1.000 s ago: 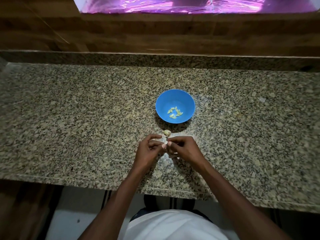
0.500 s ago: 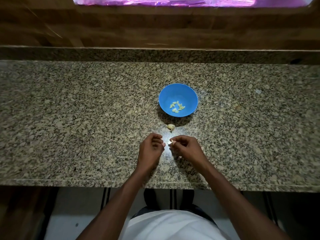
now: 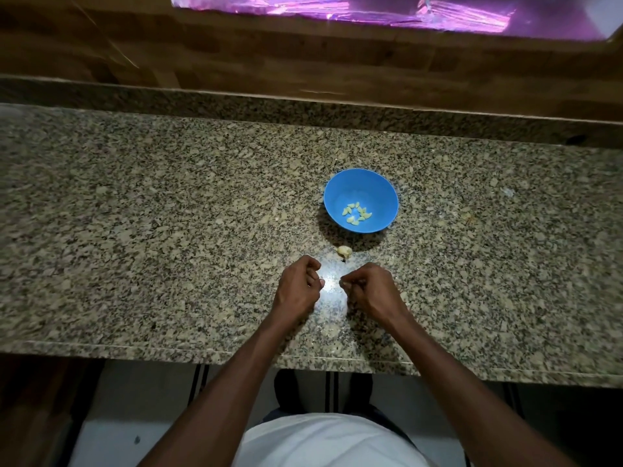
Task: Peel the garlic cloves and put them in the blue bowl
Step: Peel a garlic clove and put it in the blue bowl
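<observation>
Hands have come apart vs 1 s ago, when fingertips of both were pressed together on one clove. Now there's a clear gap of bare counter (image 3: 135,230) between them. Left hand (image 3: 296,288) sits at approx 9 o'clock of the gap, fingers curled in with thumb against them; can't tell if it holds any skin, too small. Right hand (image 3: 371,291) at 3 o'clock, fingers curled, tips pinched on smth tiny and pale at the thumb end; prob the clove or a bit of peel, can't tell which.

Blue bowl (image 3: 337,183) stands at 12 o'clock from the hands, a little right of centre, with approx ten peeled cloves (image 3: 357,213) lying in a loose cluster on its bottom. Count looks same as before. One garlic piece (image 3: 344,252) w/ skin rests on the counter just at 6 o'clock of the bowl, btw bowl and hands, touching neither.

Reading: the pull-apart suggests the skin just split off, so this clove is likely near ready to go into the bowl. If so, next is a short reach fwd w/ the right hand. The loose piece on the counter is not yet done.
</observation>
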Demonstrator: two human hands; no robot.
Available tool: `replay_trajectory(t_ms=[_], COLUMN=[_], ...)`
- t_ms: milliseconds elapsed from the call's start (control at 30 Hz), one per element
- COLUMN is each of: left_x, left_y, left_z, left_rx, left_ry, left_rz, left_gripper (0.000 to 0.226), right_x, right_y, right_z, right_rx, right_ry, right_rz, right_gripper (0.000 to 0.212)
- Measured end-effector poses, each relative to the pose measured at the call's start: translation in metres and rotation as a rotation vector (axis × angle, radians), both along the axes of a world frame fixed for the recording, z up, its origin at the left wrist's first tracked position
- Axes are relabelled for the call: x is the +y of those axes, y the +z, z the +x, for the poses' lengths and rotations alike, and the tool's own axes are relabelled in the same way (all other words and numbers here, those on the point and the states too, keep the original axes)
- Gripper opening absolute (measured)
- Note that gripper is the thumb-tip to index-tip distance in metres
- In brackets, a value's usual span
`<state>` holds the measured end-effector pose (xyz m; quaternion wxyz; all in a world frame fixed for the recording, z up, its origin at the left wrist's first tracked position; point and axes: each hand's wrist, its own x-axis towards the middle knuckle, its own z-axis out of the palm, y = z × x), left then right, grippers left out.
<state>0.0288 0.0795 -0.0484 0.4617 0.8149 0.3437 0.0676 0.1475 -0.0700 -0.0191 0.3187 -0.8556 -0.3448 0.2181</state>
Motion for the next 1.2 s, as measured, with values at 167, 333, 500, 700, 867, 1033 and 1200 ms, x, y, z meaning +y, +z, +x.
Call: replay_trajectory(t_ms=[167,333,500,700,867,1033,1200], left_x=[0.0,-0.002,-0.003,-0.004,-0.007,-0.008,-0.007], left_y=[-0.002,-0.006,-0.011,-0.01,-0.011,-0.012,-0.013], left_z=[-0.001,-0.004,-0.004,-0.004,-0.005,-0.004,-0.005], left_rx=[-0.027,-0.059,-0.063,-0.048,-0.053,-0.057,-0.056], left_ry=[0.004,0.016,0.027,0.04,0.05,0.057,0.052], left_rz=[-0.005,0.01,0.05,0.049,0.06,0.065,0.079], left_gripper=[0.019,0.015,0.014,0.012,0.01,0.011,0.012], right_x=[-0.002,-0.004,-0.004,-0.006,-0.009,-0.01,-0.009], right_y=[-0.001,-0.002,0.0,0.007,0.007,0.007,0.008], right_z=[0.003,0.004,0.002,0.001,0.003,0.003,0.003], right_rx=[0.025,0.026,0.029,0.125,0.118,0.062,0.068], right_ry=[-0.009,0.007,0.015,-0.032,-0.007,0.039,-0.002], right_rz=[-0.042,-0.038,-0.078,-0.022,-0.039,-0.065,-0.005], right_gripper=[0.023,0.021,0.024,0.012,0.013,0.011,0.009])
